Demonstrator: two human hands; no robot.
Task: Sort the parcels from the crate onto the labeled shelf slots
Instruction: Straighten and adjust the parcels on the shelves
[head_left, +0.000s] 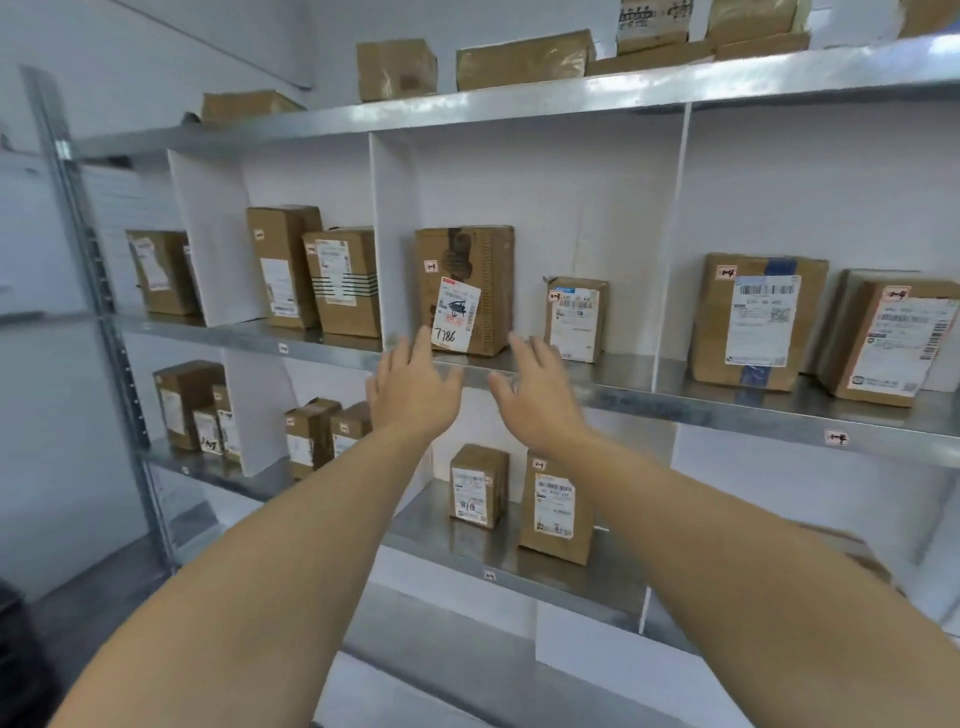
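White-walled room, metal shelf (675, 410) split by white dividers (395, 234). Parcel marked 7786 (467, 291) upright in middle slot, left hand (410, 389) and right hand (540, 400) just before it, fingers spread, empty.

— What sort of place is shown?
— A parcel storeroom is indicated: a metal shelving rack (519, 102) is divided into slots by white partitions (392, 234).
— What else supports that?
— Cardboard parcels (483, 291) bearing shipping labels are stood in the slots, and small tags (836, 437) are stuck along the shelf edges, as at lower right.
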